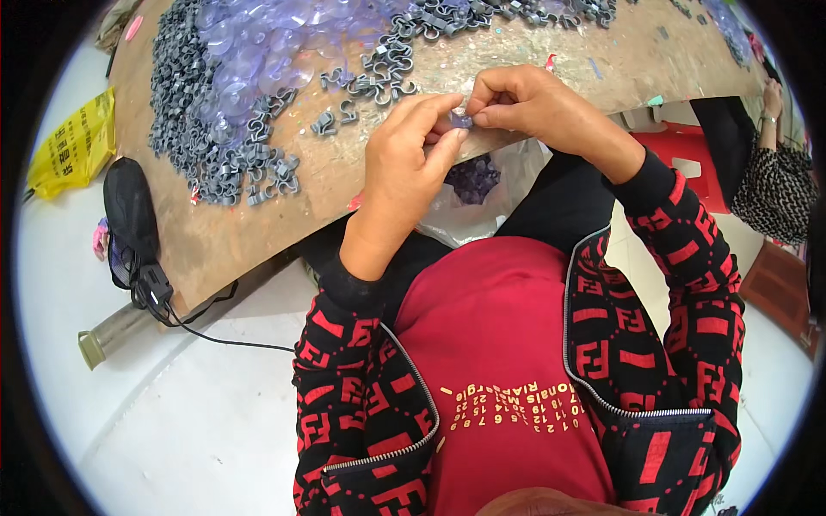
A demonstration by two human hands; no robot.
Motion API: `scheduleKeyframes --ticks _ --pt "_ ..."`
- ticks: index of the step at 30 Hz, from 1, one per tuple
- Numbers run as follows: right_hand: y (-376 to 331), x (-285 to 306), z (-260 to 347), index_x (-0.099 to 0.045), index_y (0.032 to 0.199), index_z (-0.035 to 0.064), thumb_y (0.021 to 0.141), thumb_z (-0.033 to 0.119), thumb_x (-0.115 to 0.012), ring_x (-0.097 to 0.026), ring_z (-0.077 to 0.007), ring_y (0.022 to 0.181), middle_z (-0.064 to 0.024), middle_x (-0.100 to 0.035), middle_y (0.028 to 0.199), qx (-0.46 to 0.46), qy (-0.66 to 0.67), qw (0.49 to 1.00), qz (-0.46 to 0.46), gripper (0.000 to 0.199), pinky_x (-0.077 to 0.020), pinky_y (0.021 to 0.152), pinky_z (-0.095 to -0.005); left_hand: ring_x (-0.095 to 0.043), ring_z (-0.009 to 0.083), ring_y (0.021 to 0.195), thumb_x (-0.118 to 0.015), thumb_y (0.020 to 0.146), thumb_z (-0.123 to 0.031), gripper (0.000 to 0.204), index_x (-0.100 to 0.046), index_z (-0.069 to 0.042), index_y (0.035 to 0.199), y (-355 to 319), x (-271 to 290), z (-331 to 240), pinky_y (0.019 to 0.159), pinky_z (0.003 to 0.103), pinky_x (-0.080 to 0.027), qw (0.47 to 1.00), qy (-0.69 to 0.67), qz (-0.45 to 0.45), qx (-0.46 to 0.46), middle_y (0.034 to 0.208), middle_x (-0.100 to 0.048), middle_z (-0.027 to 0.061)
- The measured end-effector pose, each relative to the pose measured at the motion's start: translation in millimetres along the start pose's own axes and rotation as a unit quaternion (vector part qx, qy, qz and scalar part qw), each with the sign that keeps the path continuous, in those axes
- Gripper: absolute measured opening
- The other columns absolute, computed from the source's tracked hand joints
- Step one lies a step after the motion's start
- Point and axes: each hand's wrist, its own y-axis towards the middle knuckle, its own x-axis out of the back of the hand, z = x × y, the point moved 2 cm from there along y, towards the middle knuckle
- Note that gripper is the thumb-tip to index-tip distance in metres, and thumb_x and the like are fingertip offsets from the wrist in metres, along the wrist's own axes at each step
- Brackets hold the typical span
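Just over the table's near edge, my two hands meet at a small translucent purple suction cup (462, 121). The thumb and fingers of my left hand (403, 159) are closed on it. From the right, my right hand (529, 101) pinches at the same piece with thumb and forefinger; fingertips hide part of it, so I cannot tell whether a clip is attached. Beyond my hands lie a heap of clear purple suction cups (258, 52) and many loose grey plastic clips (202, 129). Below, on my lap, a clear plastic bag (447, 225) holds dark purple pieces (473, 179).
The worn wooden table (327, 172) curves in front of me. A yellow bag (76, 144) hangs at the far left, near a black pouch (131, 206) and a cable (232, 342). To the right are a red stool (688, 150) and another person's patterned sleeve (774, 189).
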Motion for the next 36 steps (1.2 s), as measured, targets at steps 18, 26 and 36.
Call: scheduleKeyframes --ticks 18,26,36 --pt "-4.3 -1.2 10.2 -0.057 0.087 0.0014 0.084 0.008 -0.061 -0.049 -0.0052 0.072 0.0005 -0.055 0.079 0.009 -0.045 0.999 0.014 0.008 -0.0426 0.063 -0.0227 -0.060 0.0192 0.067 -0.066 0.072 0.002 0.034 -0.057 -0.003 0.105 -7.9 -15.3 0.0 0.062 0.032 -0.050 0.993 0.113 -0.020 -0.013 0.089 -0.060 0.0096" --pt "-18.4 -11.8 18.8 -0.059 0.102 0.0005 0.091 0.011 -0.059 -0.053 -0.0092 0.079 -0.0009 -0.055 0.090 0.129 -0.061 0.987 -0.067 0.015 -0.0451 0.070 -0.0245 -0.061 0.0095 0.078 -0.066 0.083 0.002 0.025 -0.058 0.001 0.106 -9.2 0.4 -7.8 0.069 0.022 -0.050 0.958 -0.221 -0.024 0.180 0.091 -0.063 0.0053" --pt "-42.4 -30.1 34.7 -0.055 0.107 -0.0008 0.095 0.009 -0.052 -0.055 -0.0085 0.076 -0.0022 -0.058 0.088 0.125 0.018 0.981 -0.148 0.016 -0.0460 0.070 -0.0225 -0.061 0.0102 0.084 -0.067 0.083 0.000 0.026 -0.060 0.000 0.109 -17.3 9.2 -32.4 0.076 0.024 -0.049 0.908 -0.335 -0.008 0.253 0.094 -0.066 0.0048"
